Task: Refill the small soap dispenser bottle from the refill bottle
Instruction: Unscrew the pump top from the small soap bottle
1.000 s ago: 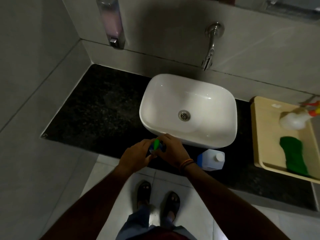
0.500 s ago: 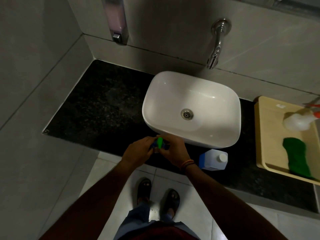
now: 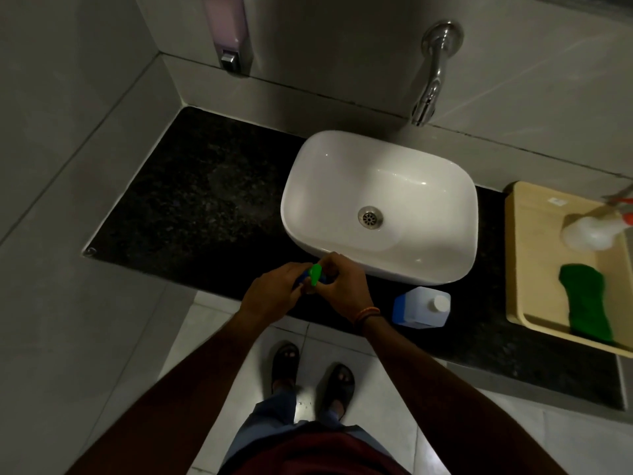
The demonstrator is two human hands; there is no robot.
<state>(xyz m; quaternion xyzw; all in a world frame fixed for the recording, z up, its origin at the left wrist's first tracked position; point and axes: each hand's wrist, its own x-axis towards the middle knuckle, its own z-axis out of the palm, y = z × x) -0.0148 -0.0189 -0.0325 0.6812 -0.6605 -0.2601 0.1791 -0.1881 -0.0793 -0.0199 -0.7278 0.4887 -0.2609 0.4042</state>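
Over the front edge of the black counter (image 3: 205, 207), both hands meet around a small blue dispenser bottle with a green pump top (image 3: 315, 273). My left hand (image 3: 274, 296) wraps the bottle's body, which is mostly hidden. My right hand (image 3: 342, 289) has its fingers closed at the green pump top. The refill bottle (image 3: 419, 310), translucent white with a blue label and a white cap, stands on the counter to the right of my right wrist, in front of the basin. Its cap is on.
A white basin (image 3: 380, 204) sits on the counter under a wall tap (image 3: 433, 73). At the right, a beige tray (image 3: 527, 269) holds a white spray bottle (image 3: 589, 234) and a green scrubber (image 3: 585, 299). A wall-mounted soap dispenser (image 3: 227, 32) hangs at the back left.
My hands stay together on the small bottle, with only slight shifts of the fingers around the green top. The camera has drifted a little. The refill bottle has not moved.
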